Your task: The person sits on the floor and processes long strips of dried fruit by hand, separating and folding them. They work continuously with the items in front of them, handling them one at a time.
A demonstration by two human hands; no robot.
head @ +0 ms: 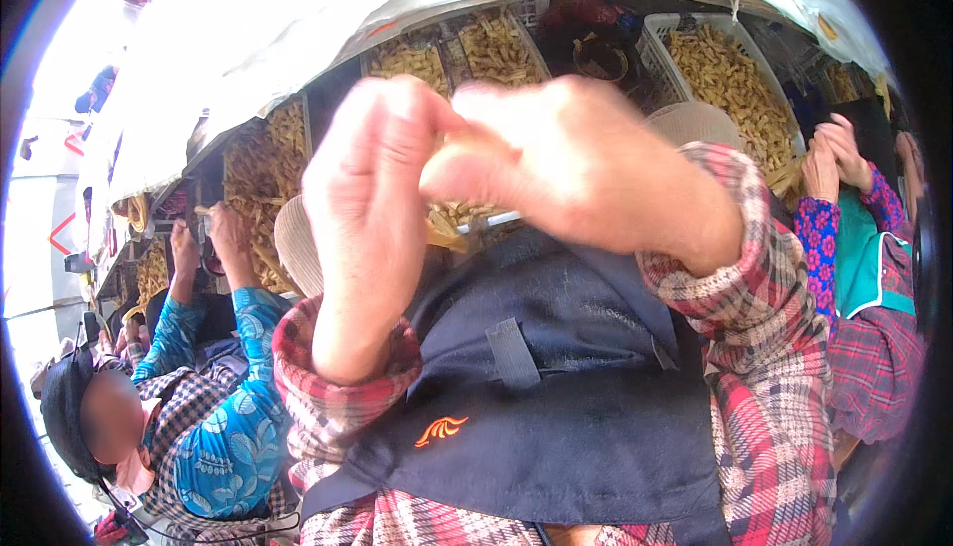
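My left hand point(372, 196) and my right hand point(566, 159) are raised close to the camera, above a dark apron point(566, 427), with their fingers meeting. Between the fingertips is a small pale yellowish piece point(476, 140), blurred and mostly covered by the fingers; I cannot tell exactly what it is. Below and behind the hands, more pale yellow strips point(458, 217) show over my lap, beside a short white bar point(500, 221). Both wrists come out of rolled plaid sleeves.
Crates of yellow pieces stand under a white-covered table point(283, 17); a white plastic basket point(659, 54) of them is at the right. A co-worker in blue patterned sleeves point(238, 427) sits at the left, another in a green apron point(864, 263) at the right.
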